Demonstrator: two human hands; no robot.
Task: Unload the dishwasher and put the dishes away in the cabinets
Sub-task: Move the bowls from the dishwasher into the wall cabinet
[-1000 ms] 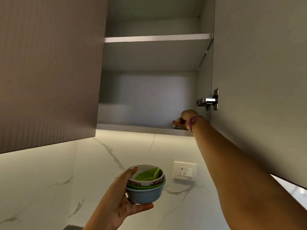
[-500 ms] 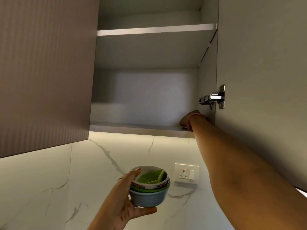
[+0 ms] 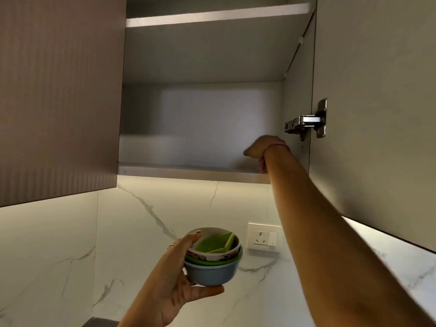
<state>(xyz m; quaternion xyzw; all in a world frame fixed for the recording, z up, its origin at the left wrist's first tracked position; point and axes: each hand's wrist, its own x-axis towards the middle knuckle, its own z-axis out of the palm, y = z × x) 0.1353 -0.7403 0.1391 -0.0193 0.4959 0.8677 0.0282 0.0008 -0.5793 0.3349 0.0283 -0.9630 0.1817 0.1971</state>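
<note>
My left hand (image 3: 169, 286) grips a nested stack of small bowls (image 3: 213, 272) from the side, thumb on the rim: a blue bowl at the bottom, a green one, a white patterned one, and a green square dish on top. It is held low, below the open wall cabinet. My right hand (image 3: 262, 146) reaches up into the right end of the cabinet's lower shelf (image 3: 188, 172). Only the back of the hand and the banded wrist show; the fingers are hidden, as is anything they might hold.
The cabinet's right door (image 3: 377, 114) stands open beside my right arm, its metal hinge (image 3: 304, 122) just above the hand. A closed ribbed door (image 3: 59, 90) is on the left. An upper shelf (image 3: 212, 16) spans the cabinet. A wall socket (image 3: 264, 236) sits on the marble backsplash.
My right hand has gone deeper into the lower shelf and risen a little, so its fingers no longer show. The left hand with the bowls has stayed at about the same place.
</note>
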